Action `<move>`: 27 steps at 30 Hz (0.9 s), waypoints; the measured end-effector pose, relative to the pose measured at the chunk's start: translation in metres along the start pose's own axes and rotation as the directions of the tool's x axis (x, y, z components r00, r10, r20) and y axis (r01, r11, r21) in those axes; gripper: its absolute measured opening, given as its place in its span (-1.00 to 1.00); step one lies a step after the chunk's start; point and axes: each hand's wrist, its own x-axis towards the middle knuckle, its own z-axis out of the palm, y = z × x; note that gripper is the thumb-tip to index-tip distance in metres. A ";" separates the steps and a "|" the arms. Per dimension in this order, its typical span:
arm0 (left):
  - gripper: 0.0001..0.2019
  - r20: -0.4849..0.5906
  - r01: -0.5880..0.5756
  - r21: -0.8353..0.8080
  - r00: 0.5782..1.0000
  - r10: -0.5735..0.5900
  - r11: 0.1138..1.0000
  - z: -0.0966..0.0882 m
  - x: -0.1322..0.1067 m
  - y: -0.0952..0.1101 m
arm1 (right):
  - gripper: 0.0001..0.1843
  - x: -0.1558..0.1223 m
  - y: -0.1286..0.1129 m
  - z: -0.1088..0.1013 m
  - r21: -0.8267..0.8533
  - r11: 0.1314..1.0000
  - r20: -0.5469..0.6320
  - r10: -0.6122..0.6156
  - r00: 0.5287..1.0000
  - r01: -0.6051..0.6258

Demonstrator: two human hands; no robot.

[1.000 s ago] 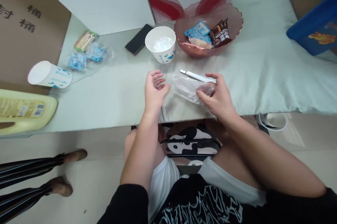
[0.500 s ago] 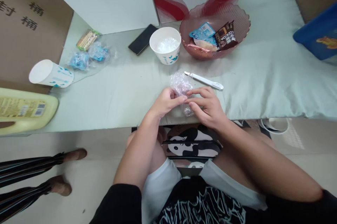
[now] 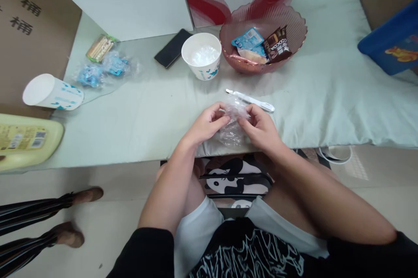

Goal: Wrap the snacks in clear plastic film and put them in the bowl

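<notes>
Between my two hands is a crumpled clear plastic bag (image 3: pixel 232 132), near the front edge of the cloth-covered table. My left hand (image 3: pixel 209 122) pinches its left side between thumb and fingers. On the other side my right hand (image 3: pixel 260 126) grips the bag the same way. Whatever the bag may contain cannot be made out. Just beyond my fingers lies a slim white craft knife (image 3: pixel 251 99) with a short metal tip, partly behind the plastic. Farther back stands a paper cup (image 3: pixel 206 72) with crumpled clear plastic in it.
A pink glass bowl (image 3: pixel 296 38) of snack packets stands behind. Leftward are a black phone (image 3: pixel 172 48), blue items in clear wrap (image 3: pixel 91 75), a wrapped snack (image 3: pixel 100 48), a tipped paper cup (image 3: pixel 67 94) and a yellow jug (image 3: pixel 48 136). Boxes line the back; another person's legs (image 3: pixel 35 208) show at left.
My right hand's fingers have gone from loosely touching the plastic to gripping its right side. The bag is spread wider between both hands. The whole view has shifted slightly.
</notes>
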 end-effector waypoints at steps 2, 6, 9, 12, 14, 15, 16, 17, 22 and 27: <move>-0.78 -0.001 0.038 0.012 0.999 -0.038 0.999 -0.001 0.000 0.000 | -0.71 -0.001 0.000 0.000 0.085 0.995 0.023 0.041 0.999 -0.043; -0.62 -0.048 0.013 -0.049 0.999 -0.016 0.999 -0.004 -0.003 -0.001 | -0.41 0.001 0.000 -0.002 0.180 0.975 0.072 0.122 0.990 -0.134; -0.54 -0.015 0.032 -0.049 0.999 -0.033 0.998 -0.006 -0.004 -0.001 | -0.65 0.004 -0.002 -0.004 0.176 0.980 0.144 0.071 0.987 -0.097; -0.55 0.045 0.072 -0.026 0.996 -0.071 0.997 -0.006 -0.003 -0.002 | -0.77 0.004 -0.004 -0.003 0.196 0.980 0.100 0.007 0.995 -0.027; -0.56 0.026 0.058 -0.073 0.998 -0.056 0.996 -0.004 -0.003 -0.002 | -0.77 0.004 -0.003 -0.002 0.221 0.975 0.042 0.002 0.999 -0.011; -0.58 0.003 0.040 -0.113 0.999 -0.039 0.993 -0.003 -0.002 -0.001 | -0.77 0.004 -0.001 -0.002 0.224 0.975 0.023 -0.002 1.000 -0.003; -0.62 -0.025 0.018 -0.155 0.999 -0.023 0.988 -0.003 -0.002 0.000 | -0.80 0.004 0.001 -0.002 0.224 0.975 0.013 -0.008 1.000 0.005; -0.68 -0.047 0.003 -0.189 0.999 -0.012 0.982 -0.002 -0.001 0.001 | -0.84 0.004 0.003 -0.003 0.226 0.974 0.012 -0.013 1.000 0.010; -0.71 -0.033 0.005 -0.236 0.999 -0.013 0.972 -0.004 0.000 0.005 | -0.77 0.007 0.009 -0.007 0.233 0.972 0.060 -0.044 0.997 0.029; -0.58 -0.005 -0.035 -0.131 0.999 0.035 0.991 -0.002 0.000 0.000 | -0.83 0.011 0.002 -0.004 -0.082 0.982 -0.028 -0.171 0.985 0.168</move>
